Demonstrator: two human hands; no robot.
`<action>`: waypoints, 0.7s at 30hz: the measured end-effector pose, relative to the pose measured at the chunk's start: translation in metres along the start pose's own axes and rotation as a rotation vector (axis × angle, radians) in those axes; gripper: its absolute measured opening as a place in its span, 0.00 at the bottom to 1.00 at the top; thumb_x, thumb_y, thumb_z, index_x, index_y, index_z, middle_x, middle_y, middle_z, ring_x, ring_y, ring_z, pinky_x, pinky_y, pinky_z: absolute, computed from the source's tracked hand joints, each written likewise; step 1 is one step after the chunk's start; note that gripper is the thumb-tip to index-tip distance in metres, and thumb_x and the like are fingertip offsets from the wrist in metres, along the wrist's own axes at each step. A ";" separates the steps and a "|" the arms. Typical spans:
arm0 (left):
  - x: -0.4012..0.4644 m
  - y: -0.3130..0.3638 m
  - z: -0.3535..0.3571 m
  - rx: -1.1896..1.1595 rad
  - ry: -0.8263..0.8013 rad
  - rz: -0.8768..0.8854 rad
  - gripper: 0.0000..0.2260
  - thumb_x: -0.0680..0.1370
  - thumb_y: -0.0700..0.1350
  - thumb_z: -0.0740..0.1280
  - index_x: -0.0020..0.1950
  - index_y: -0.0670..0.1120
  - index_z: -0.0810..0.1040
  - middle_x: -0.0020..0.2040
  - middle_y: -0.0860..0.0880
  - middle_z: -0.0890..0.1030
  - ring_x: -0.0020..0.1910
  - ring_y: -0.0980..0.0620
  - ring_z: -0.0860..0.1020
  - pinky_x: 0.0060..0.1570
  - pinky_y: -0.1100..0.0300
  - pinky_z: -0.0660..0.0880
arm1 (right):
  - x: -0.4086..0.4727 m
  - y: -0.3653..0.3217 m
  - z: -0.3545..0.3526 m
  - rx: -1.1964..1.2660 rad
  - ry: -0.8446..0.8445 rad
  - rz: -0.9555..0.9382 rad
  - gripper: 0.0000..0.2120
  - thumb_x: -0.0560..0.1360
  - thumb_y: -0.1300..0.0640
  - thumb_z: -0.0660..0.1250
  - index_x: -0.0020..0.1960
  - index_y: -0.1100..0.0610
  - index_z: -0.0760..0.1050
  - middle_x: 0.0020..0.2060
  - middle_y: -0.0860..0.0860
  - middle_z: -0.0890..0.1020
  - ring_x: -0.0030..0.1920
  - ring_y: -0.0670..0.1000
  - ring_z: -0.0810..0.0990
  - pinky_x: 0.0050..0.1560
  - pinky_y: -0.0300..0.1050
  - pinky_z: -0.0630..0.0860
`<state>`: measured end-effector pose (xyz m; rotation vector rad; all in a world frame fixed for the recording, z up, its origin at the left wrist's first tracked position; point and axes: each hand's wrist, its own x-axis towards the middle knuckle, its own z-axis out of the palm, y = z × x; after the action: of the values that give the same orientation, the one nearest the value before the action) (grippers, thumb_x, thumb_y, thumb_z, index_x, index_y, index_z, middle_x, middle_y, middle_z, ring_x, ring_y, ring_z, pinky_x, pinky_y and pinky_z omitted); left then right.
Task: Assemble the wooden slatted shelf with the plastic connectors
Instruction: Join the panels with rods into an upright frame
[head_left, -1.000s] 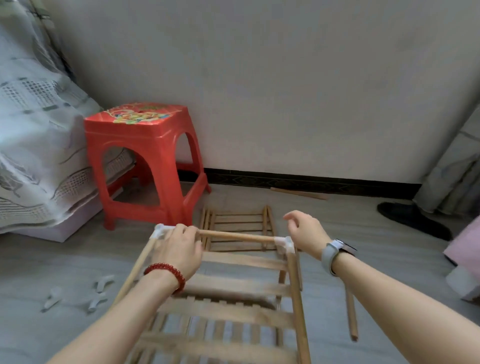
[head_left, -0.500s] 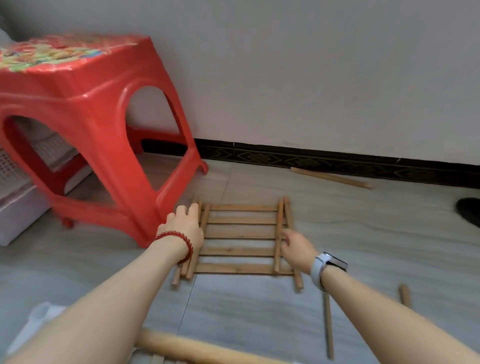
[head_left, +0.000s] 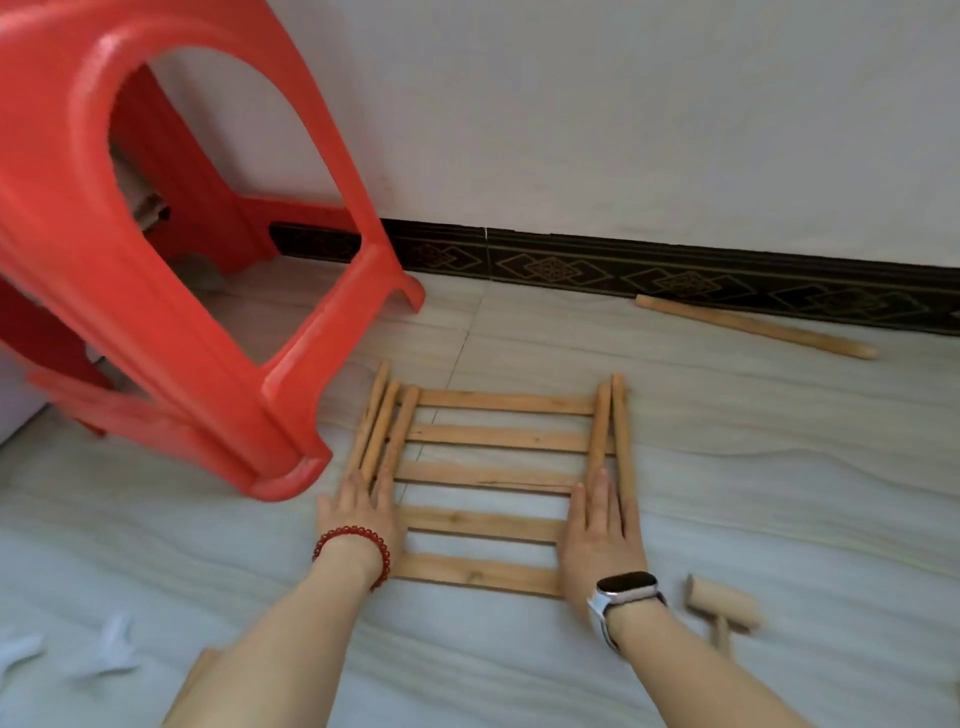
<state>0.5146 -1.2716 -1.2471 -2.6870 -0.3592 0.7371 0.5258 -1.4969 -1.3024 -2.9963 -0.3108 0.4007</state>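
Left hand (head_left: 358, 512) flat, fingers straight, pressing left rail of slatted panel (head_left: 488, 475). Right hand (head_left: 600, 530) flat likewise on right rail; neither grip closed round anything. Panel lies on floor (head_left: 753, 467), just beside red stool (head_left: 171, 291). Loose dowels (head_left: 376, 421) lie against left rail. Progress estimate: early; no connector on this panel, white connectors (head_left: 111, 642) loose, lower left. One long dowel (head_left: 753, 327) near skirting; wooden mallet (head_left: 722, 605) beside right wrist. Floor: pale tile; wall plain.

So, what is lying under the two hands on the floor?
The left hand rests flat on loose dowels beside the slatted panel; the right hand covers the panel's right rail. The rail ends beneath both palms are hidden.
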 end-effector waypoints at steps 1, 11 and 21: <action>0.001 0.002 0.004 0.008 -0.021 -0.014 0.27 0.82 0.49 0.47 0.77 0.46 0.37 0.77 0.40 0.48 0.74 0.44 0.52 0.65 0.51 0.59 | -0.001 0.000 0.006 -0.032 -0.031 -0.005 0.26 0.67 0.63 0.50 0.61 0.72 0.70 0.62 0.71 0.71 0.57 0.70 0.77 0.69 0.56 0.47; -0.003 0.017 -0.005 -0.344 -0.013 0.089 0.38 0.75 0.31 0.54 0.76 0.49 0.34 0.70 0.37 0.63 0.61 0.40 0.73 0.57 0.51 0.71 | -0.009 0.003 -0.020 -0.013 -0.228 0.025 0.34 0.76 0.68 0.47 0.75 0.61 0.32 0.71 0.64 0.29 0.73 0.62 0.30 0.71 0.56 0.31; -0.030 0.002 -0.110 -0.888 0.353 0.050 0.11 0.80 0.48 0.62 0.56 0.42 0.73 0.48 0.42 0.79 0.51 0.41 0.78 0.46 0.56 0.71 | -0.034 0.009 -0.074 0.440 -0.067 0.183 0.23 0.76 0.65 0.55 0.69 0.54 0.60 0.60 0.56 0.72 0.51 0.58 0.75 0.46 0.45 0.70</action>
<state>0.5477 -1.3101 -1.1454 -3.5699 -0.6425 0.0742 0.5151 -1.5186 -1.2241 -2.5879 0.0463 0.5100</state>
